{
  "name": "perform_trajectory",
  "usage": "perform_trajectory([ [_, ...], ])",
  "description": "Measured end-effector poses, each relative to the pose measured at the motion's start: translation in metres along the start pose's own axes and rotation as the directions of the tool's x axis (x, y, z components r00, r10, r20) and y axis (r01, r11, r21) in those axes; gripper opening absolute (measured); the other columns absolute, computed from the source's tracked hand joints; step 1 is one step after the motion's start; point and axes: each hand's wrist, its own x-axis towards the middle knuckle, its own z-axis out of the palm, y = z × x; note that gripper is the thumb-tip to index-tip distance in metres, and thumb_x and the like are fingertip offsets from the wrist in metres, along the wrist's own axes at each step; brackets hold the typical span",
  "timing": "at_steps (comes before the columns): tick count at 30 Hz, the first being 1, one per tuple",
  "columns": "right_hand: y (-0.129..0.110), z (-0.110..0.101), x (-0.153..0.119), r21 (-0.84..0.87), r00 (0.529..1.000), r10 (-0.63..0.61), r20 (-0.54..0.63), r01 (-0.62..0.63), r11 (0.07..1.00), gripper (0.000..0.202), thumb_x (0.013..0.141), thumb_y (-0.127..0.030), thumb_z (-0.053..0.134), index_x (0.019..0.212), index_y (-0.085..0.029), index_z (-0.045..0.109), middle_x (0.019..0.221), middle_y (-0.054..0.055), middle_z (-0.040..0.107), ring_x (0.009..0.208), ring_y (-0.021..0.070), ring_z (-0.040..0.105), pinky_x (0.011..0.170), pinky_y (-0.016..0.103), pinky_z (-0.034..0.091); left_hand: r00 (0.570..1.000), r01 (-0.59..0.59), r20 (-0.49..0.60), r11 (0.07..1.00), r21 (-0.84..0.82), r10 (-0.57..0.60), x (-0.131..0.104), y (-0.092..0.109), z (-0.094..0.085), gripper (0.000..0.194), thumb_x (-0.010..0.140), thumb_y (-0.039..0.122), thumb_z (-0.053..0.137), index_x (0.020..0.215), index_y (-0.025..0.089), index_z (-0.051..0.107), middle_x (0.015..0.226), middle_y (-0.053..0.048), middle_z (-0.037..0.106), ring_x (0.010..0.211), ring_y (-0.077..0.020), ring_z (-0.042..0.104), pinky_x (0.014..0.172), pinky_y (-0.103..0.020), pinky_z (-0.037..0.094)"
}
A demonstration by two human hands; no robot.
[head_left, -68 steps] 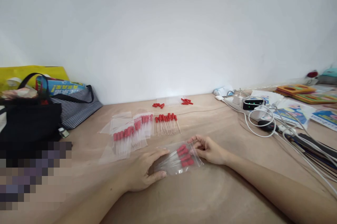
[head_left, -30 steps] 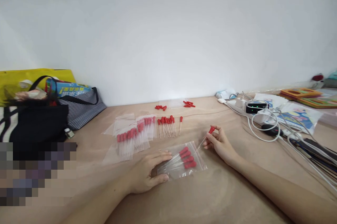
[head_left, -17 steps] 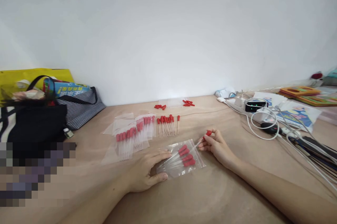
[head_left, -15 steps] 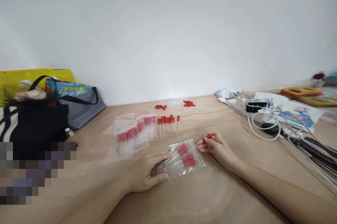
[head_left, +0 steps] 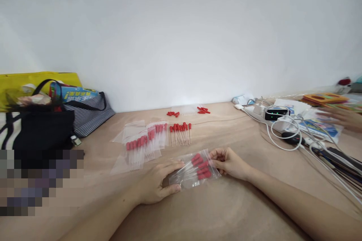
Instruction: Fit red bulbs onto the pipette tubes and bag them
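In front of me lies a clear zip bag [head_left: 185, 187] holding several glass droppers with red rubber bulbs [head_left: 204, 176], the bulbs toward the bag's right-hand mouth. My left hand [head_left: 158, 182] grips the bag's left end, thumb below and fingers above. At the mouth, the pinched fingers of my right hand [head_left: 227, 163] are on a dropper [head_left: 204, 164] whose red bulb lies among the others; the fingertips are partly hidden by the bag film. Loose droppers [head_left: 181, 133] lie in a row beyond the bag. Left of them are overlapping filled bags [head_left: 138, 154] of droppers.
At the back are separate red bulbs [head_left: 173, 114] and more red-tipped pieces [head_left: 203, 110]. Cables and a power strip [head_left: 258, 111] occupy the right side. Another person's hand [head_left: 343, 117] reaches in at far right. A striped bag [head_left: 90, 114] and a black bag [head_left: 42, 131] stand left.
My right hand has moved slightly left, and the dropper it held outside the mouth is now in the bag. Another person's hand has appeared at far right. My left hand keeps its hold.
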Motion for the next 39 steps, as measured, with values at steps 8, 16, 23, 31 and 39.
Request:
perform_trajectory([
  [8,-0.001,-0.008,0.000,-0.103,0.967,-0.160,0.198,0.183,0.978,0.032,0.072,-0.044,0.054,0.067,-0.014,0.064,0.062,-0.001,0.057,0.054,0.0089,0.048,0.052,0.021,0.038,1.000,0.006,-0.007,1.000,0.006,-0.006,-0.001,0.000,0.001,0.047,0.078,0.038,0.052,0.122,0.027,0.043,0.124,-0.004,0.049,0.115,-0.0249,0.042,0.096,-0.041,0.032],
  [16,0.007,-0.023,0.066,-0.194,0.927,-0.118,-0.355,0.050,0.980,0.025,0.063,-0.040,0.058,0.059,-0.016,0.050,0.044,-0.005,0.044,0.038,0.0067,0.037,0.038,0.019,0.028,1.000,0.000,0.004,1.000,0.004,0.000,0.000,0.001,0.000,0.045,0.078,0.037,0.052,0.121,0.025,0.044,0.124,-0.004,0.049,0.115,-0.0238,0.042,0.097,-0.041,0.031],
  [23,-0.003,-0.005,0.109,-0.278,0.890,-0.188,-0.416,0.072,0.958,0.028,0.064,-0.042,0.057,0.058,-0.016,0.051,0.054,-0.002,0.050,0.051,0.0096,0.044,0.050,0.022,0.033,0.998,0.008,-0.059,1.000,-0.010,-0.008,-0.002,-0.004,0.000,0.041,0.080,0.038,0.049,0.119,0.025,0.046,0.126,-0.005,0.046,0.120,-0.0246,0.035,0.098,-0.041,0.029],
  [31,-0.002,-0.013,0.039,-0.235,0.998,0.031,0.063,-0.016,0.972,0.036,0.051,-0.047,0.070,0.059,-0.014,0.056,0.050,-0.003,0.051,0.047,0.0082,0.042,0.046,0.021,0.030,0.992,0.066,-0.111,0.998,-0.015,-0.067,0.005,-0.001,-0.003,0.037,0.079,0.037,0.051,0.113,0.024,0.050,0.116,-0.007,0.052,0.106,-0.0239,0.047,0.091,-0.039,0.037],
  [39,-0.013,0.010,0.038,0.149,0.993,-0.117,0.024,0.112,0.982,0.037,0.054,-0.047,0.069,0.061,-0.013,0.056,0.051,-0.004,0.051,0.046,0.0060,0.042,0.049,0.021,0.034,0.970,0.217,-0.022,0.907,-0.360,-0.241,0.059,-0.008,-0.002,0.058,0.067,0.037,0.063,0.118,0.016,0.044,0.098,-0.008,0.059,0.085,-0.0213,0.057,0.074,-0.034,0.046],
])
